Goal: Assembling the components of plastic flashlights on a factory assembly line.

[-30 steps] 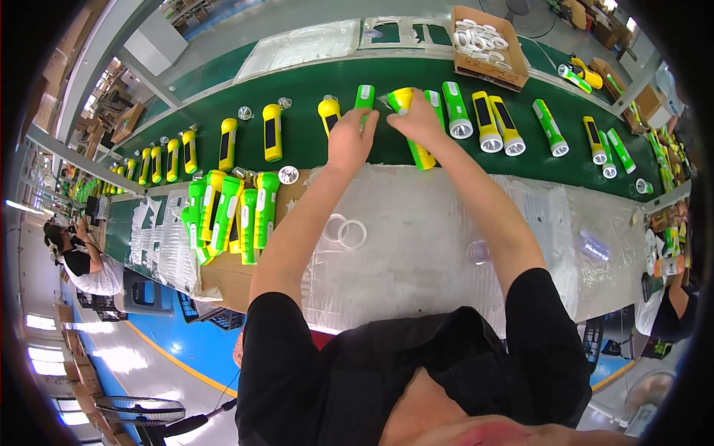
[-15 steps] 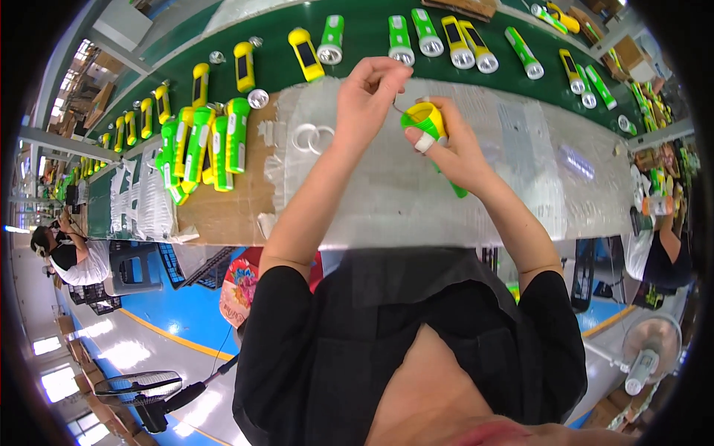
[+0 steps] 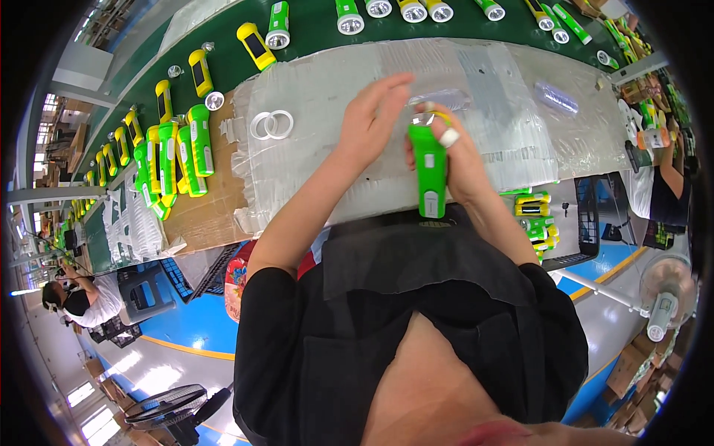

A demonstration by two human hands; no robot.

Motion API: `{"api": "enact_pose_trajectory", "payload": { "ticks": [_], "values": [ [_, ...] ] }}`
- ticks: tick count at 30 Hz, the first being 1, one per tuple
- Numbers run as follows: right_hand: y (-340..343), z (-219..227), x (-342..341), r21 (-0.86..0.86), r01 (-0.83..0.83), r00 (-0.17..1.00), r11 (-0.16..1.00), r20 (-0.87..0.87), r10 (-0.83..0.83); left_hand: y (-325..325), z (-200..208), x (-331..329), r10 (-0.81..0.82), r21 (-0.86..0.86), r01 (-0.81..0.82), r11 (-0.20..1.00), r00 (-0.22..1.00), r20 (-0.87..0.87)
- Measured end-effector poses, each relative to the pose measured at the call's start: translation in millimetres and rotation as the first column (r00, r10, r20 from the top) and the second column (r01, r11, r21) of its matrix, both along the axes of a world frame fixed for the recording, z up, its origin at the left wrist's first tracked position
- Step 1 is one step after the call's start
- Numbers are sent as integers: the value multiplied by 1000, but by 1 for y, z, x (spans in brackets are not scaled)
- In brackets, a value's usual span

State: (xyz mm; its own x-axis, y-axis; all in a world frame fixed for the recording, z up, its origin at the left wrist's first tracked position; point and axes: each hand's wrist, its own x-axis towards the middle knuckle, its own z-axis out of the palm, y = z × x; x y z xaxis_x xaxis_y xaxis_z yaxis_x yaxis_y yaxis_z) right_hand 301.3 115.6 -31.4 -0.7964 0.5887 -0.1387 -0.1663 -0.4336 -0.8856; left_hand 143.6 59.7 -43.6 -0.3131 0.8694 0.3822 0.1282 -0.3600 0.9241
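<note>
My right hand [image 3: 462, 165] grips a green flashlight [image 3: 430, 178] with its head away from me and its tail toward my apron. A shiny, clear-looking piece [image 3: 423, 119] shows at the head end, and a bit of yellow rim sits beside my fingers. White tape is wrapped round a digit of that hand. Left of the flashlight and apart from it, my left hand [image 3: 372, 119] is raised with stretched fingers, slightly blurred. Two white rings [image 3: 280, 125] lie on the plastic-covered worktop [image 3: 327, 178] to the left.
Green and yellow flashlights [image 3: 175, 156] are piled at the left. More flashlights stand or lie along the green belt [image 3: 312, 37] beyond the worktop. A clear plastic roll [image 3: 556, 97] rests at the right. Below the right edge, a black crate [image 3: 587, 223] stands beside several flashlights.
The flashlight has turned in my right hand and come closer to me, and its open yellow head now has a shiny piece. My left hand has gone from a pinch to stretched fingers.
</note>
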Motion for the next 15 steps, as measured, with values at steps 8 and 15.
{"api": "enact_pose_trajectory", "payload": {
  "ticks": [8,15],
  "values": [
    [16,-5,20,46,80,997,996,-1,-80,31,-68,-19,227,38,-298,954,634,-739],
    [13,10,2,82,-106,994,991,5,106,-17,6,-9,157,110,-117,987,851,-502]
  ]
}}
